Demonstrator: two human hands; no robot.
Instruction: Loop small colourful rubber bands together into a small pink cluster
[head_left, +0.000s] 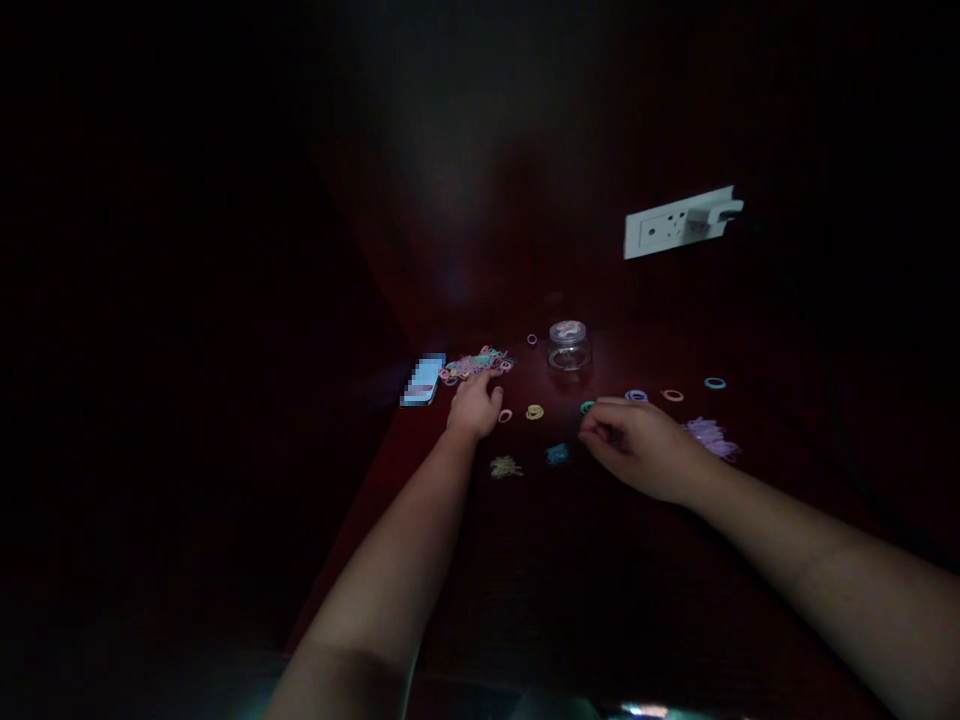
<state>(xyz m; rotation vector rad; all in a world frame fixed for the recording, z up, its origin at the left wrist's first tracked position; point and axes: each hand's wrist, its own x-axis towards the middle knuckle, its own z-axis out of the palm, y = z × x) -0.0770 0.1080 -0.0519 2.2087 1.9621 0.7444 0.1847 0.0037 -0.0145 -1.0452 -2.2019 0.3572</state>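
Observation:
My left hand (474,402) rests at the near edge of a mixed heap of small coloured elastic rings (478,362), its fingers curled into the heap. My right hand (637,445) is further right, fingers pinched together beside a green ring (586,406); what it pinches, if anything, is too small to make out. A yellow ring (535,412) and a pink ring (505,415) lie between the hands. Small sorted piles lie nearby: yellow (506,466), blue (557,454) and lilac (711,437). A small clear glass jar (568,346) stands behind.
The dark red table (525,560) is dimly lit. A phone (423,380) lies left of the heap. Single rings, purple (636,396), red (673,396) and teal (715,383), lie in a row at the right. A white wall socket with a plug (679,222) is behind.

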